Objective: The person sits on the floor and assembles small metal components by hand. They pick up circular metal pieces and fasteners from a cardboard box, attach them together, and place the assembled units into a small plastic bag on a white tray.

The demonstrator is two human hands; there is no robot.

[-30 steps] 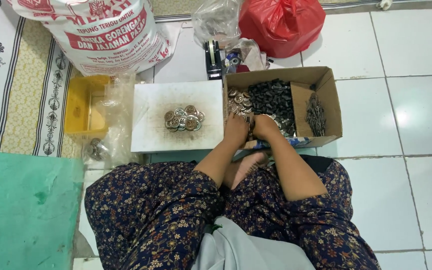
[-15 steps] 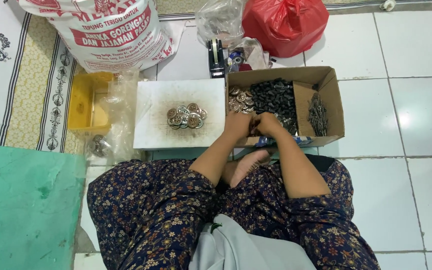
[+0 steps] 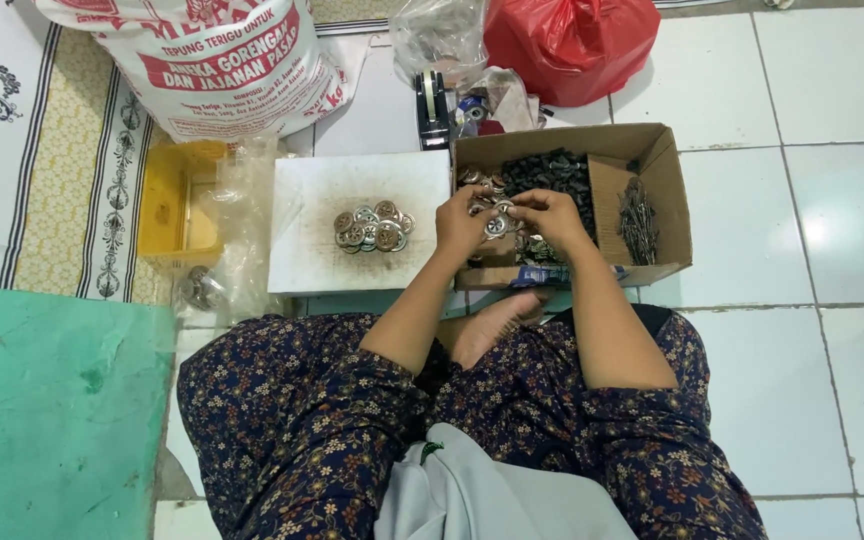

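Note:
My left hand (image 3: 463, 222) and my right hand (image 3: 546, 214) meet over the left part of an open cardboard box (image 3: 669, 190). Together they pinch a small round silver metal disc (image 3: 495, 225). The box holds more silver discs at its left, a heap of small black parts (image 3: 550, 171) in the middle and a bundle of thin metal pins (image 3: 637, 217) at the right. To the left of the box lies a white board (image 3: 312, 205) with a small pile of finished silver discs (image 3: 373, 227) on it.
A yellow plastic tray (image 3: 170, 205) under clear plastic sits left of the board. Behind stand a large printed white sack (image 3: 217, 55), a tape dispenser (image 3: 432, 103), a clear bag and a red plastic bag (image 3: 572, 40). A green mat (image 3: 52, 400) lies at my left.
My hands have stayed together at the box's left part, working the small disc. The view has shifted slightly.

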